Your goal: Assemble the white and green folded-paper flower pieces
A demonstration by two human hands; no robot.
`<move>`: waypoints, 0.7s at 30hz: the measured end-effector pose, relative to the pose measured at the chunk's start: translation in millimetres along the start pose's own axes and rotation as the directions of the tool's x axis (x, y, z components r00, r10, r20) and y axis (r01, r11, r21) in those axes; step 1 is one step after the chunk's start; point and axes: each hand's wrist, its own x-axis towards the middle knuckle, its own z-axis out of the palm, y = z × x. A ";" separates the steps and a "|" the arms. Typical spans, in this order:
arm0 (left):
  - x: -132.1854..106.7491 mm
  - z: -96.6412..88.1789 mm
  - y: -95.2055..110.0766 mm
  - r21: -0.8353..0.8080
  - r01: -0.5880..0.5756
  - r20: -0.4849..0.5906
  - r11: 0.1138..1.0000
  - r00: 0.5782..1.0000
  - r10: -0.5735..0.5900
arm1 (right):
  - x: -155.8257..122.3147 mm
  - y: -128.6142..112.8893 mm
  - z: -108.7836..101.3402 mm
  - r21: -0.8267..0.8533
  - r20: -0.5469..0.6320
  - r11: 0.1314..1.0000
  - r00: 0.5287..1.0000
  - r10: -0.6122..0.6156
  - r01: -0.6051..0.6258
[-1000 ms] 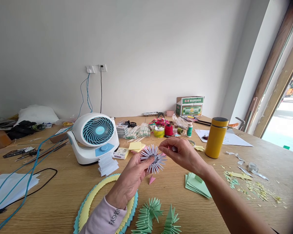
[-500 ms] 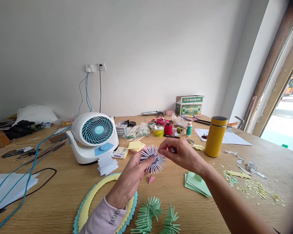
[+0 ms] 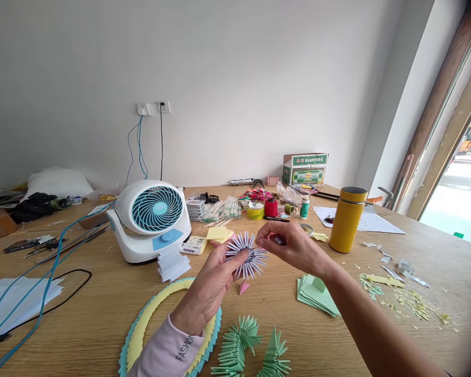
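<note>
My left hand (image 3: 206, 285) grips a round, spiky ring of folded white paper pieces (image 3: 254, 264), its thumb pressed near the centre. At the ring's upper right edge is my right hand (image 3: 292, 243), fingers pinched together; a small white folded bit shows within its curled fingers. What the fingertips hold, if anything, is too small to make out. Below the ring a pink folded paper piece (image 3: 243, 287) lies on the table. Under my left forearm is a large yellow and blue folded-paper ring (image 3: 141, 319). Chains of green folded paper pieces (image 3: 233, 348) lie near the front edge.
A white fan (image 3: 153, 220) stands at left, with white paper strips (image 3: 172, 264) before it. Green paper sheets (image 3: 317, 298) lie to the right, near a yellow flask (image 3: 347, 220) and scattered paper scraps (image 3: 412, 303). Blue cables (image 3: 51, 256) cross the left side.
My right hand has shifted very slightly at the white ring's edge. My left hand keeps its hold, and the things on the table stay in place.
</note>
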 end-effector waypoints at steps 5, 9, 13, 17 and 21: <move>-0.3 0.6 0.1 0.002 0.006 -0.004 1.000 1.000 -0.006 | 1.3 2.1 1.2 0.031 0.018 0.999 1.000 0.020 -0.021; -1.5 1.6 1.2 0.007 -0.001 -0.006 1.000 1.000 0.001 | 2.9 1.4 0.8 0.122 0.001 0.992 1.000 0.026 -0.026; -3.0 2.1 1.5 0.041 0.018 0.035 0.999 0.999 -0.019 | 3.1 0.6 0.2 0.140 0.035 0.990 0.999 0.025 -0.030; -3.5 2.0 0.4 0.064 0.023 0.024 0.998 0.999 -0.025 | 2.7 3.1 1.3 0.143 0.050 0.988 0.998 0.043 -0.050; -2.8 1.4 -0.5 0.080 0.016 0.060 0.997 0.998 -0.020 | 2.7 4.2 1.9 0.181 0.059 0.981 0.996 0.065 -0.074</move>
